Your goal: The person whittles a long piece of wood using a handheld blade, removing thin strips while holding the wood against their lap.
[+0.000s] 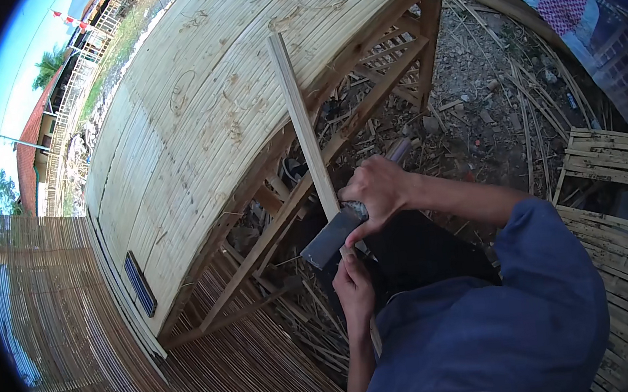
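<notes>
**Two hands, one bamboo slat, one blade**

Shaving or splitting a long pale bamboo slat [298, 113], by the look of it. Right hand [378, 189] closed in a full grip around the handle of a broad dark blade [330, 238], edge set against the slat's side. Left hand [354, 287] wrapped tight around the slat's lower end, just below the blade. Slat slanting up and away, upper end lying across the front edge of the slatted bamboo table [198, 109] (a wide platform on a lattice frame). Straight, narrow, smooth-faced, light yellow, with no crack visible. Next, probably: a steady push along the grain, left grip firm, fingers kept clear of the edge. Below: bamboo scraps and litter on the ground [488, 101].
</notes>
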Action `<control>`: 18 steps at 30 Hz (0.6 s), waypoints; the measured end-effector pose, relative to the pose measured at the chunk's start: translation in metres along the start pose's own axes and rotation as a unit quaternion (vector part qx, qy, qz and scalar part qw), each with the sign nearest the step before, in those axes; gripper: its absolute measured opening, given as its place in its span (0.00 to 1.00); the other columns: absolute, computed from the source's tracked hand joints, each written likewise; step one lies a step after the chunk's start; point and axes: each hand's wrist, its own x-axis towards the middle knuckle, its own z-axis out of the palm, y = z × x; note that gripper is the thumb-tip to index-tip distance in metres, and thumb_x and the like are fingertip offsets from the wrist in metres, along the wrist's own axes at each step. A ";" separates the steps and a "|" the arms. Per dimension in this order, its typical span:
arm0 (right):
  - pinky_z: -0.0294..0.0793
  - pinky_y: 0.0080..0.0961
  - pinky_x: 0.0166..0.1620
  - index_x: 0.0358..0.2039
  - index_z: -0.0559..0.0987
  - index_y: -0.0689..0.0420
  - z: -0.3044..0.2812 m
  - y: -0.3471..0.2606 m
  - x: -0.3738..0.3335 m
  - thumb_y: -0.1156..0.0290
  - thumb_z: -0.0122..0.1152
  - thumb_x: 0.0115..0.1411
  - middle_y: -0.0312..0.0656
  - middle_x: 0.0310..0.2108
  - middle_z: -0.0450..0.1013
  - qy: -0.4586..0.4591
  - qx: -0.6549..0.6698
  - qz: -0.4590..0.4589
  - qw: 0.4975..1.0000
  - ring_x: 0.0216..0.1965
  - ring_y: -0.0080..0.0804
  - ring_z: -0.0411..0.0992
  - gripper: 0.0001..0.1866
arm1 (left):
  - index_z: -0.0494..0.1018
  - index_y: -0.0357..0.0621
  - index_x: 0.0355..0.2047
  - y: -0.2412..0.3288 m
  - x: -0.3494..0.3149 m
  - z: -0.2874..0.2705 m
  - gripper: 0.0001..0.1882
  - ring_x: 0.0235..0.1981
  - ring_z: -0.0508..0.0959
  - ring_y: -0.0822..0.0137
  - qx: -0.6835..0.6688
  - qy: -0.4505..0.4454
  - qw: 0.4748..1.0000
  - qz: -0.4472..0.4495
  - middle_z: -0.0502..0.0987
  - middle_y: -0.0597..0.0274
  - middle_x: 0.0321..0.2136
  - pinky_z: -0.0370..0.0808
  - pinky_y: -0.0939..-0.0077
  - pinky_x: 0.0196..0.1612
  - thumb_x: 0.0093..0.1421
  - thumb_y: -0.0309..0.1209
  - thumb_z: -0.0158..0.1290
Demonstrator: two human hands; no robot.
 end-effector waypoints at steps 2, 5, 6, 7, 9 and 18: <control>0.71 0.38 0.23 0.08 0.68 0.57 -0.002 0.006 0.005 0.24 0.51 0.39 0.48 0.09 0.66 0.025 -0.002 0.014 1.000 0.17 0.49 0.71 0.41 | 0.60 0.45 0.19 0.001 0.004 -0.002 0.23 0.15 0.58 0.82 0.004 0.001 1.000 0.005 0.59 0.75 0.13 0.54 0.83 0.18 0.68 0.44 0.34; 0.72 0.36 0.23 0.09 0.69 0.57 0.005 -0.010 0.000 0.24 0.53 0.36 0.46 0.10 0.67 0.024 -0.025 0.032 0.999 0.17 0.46 0.72 0.41 | 0.60 0.45 0.19 0.005 0.004 -0.005 0.23 0.15 0.57 0.83 -0.004 -0.007 1.000 -0.002 0.59 0.75 0.13 0.55 0.83 0.17 0.68 0.44 0.33; 0.72 0.36 0.23 0.09 0.69 0.57 0.003 -0.003 0.001 0.24 0.53 0.36 0.46 0.10 0.67 0.027 -0.024 0.033 0.999 0.17 0.46 0.72 0.41 | 0.60 0.45 0.19 0.003 0.005 -0.004 0.23 0.15 0.57 0.83 -0.002 -0.008 1.000 -0.001 0.59 0.75 0.13 0.55 0.83 0.17 0.68 0.44 0.33; 0.72 0.37 0.23 0.09 0.69 0.57 -0.004 0.009 0.006 0.24 0.52 0.37 0.47 0.10 0.67 0.038 -0.018 0.035 0.998 0.17 0.47 0.72 0.41 | 0.60 0.45 0.19 0.002 0.007 -0.003 0.23 0.15 0.57 0.82 -0.001 -0.002 1.000 0.008 0.59 0.75 0.13 0.54 0.83 0.17 0.68 0.45 0.33; 0.72 0.37 0.23 0.09 0.70 0.58 -0.008 0.019 0.010 0.23 0.51 0.37 0.48 0.10 0.68 0.064 -0.022 0.044 0.997 0.17 0.47 0.72 0.42 | 0.60 0.45 0.19 0.002 0.003 0.000 0.24 0.15 0.57 0.82 -0.001 0.007 1.000 0.011 0.59 0.75 0.13 0.54 0.84 0.17 0.68 0.45 0.33; 0.71 0.35 0.21 0.09 0.69 0.56 0.001 0.007 0.009 0.23 0.52 0.36 0.46 0.09 0.68 0.084 -0.006 0.051 0.995 0.16 0.46 0.72 0.41 | 0.59 0.46 0.19 0.011 0.008 -0.005 0.24 0.15 0.57 0.82 -0.030 -0.004 0.999 -0.021 0.59 0.74 0.13 0.54 0.83 0.18 0.68 0.46 0.33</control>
